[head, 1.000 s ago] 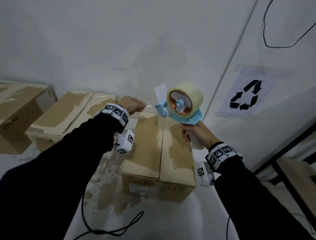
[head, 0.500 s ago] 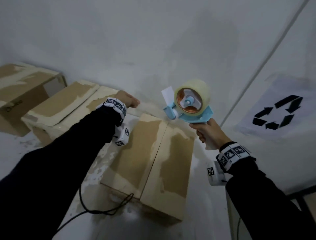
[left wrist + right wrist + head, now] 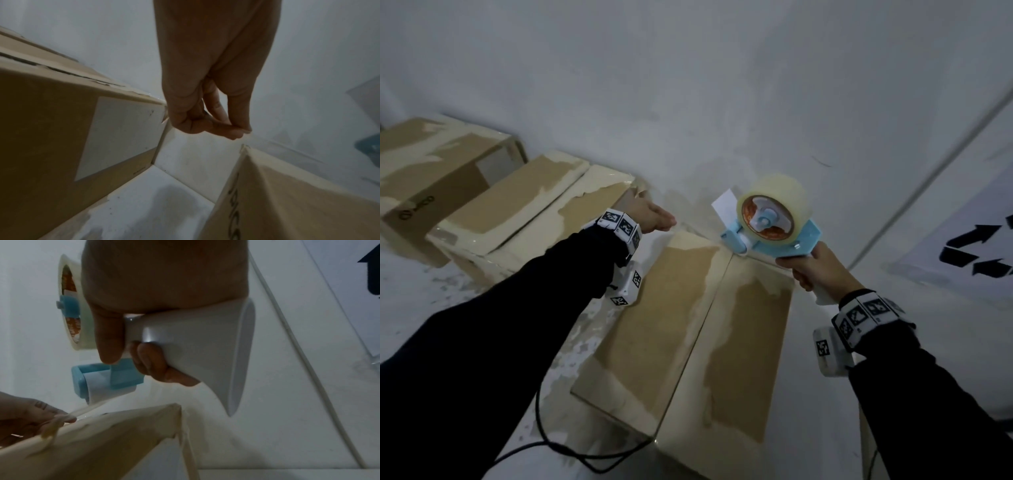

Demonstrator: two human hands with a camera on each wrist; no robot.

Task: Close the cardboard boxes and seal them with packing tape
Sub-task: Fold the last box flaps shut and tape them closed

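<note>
A closed cardboard box (image 3: 688,325) lies on the floor in front of me, its two top flaps meeting at a centre seam. My right hand (image 3: 811,270) grips the white handle of a blue tape dispenser (image 3: 770,219) carrying a clear tape roll, held just over the box's far edge. In the right wrist view a strip of clear tape (image 3: 90,407) runs from the dispenser's roller to my left hand (image 3: 68,417), which pinches its end above the box edge (image 3: 102,443). In the left wrist view, thumb and fingertips (image 3: 232,129) are pressed together; the tape itself hardly shows there.
Two more closed boxes, one (image 3: 517,205) beside my left arm and another (image 3: 431,171) further left, stand against the white wall. A recycling sign (image 3: 979,246) hangs at the right. A black cable (image 3: 571,455) trails on the floor by the box's near corner.
The dispenser has come down from mid-air to the box's far edge. My left hand has drawn away to the left with the tape end. The view has tilted down onto the box.
</note>
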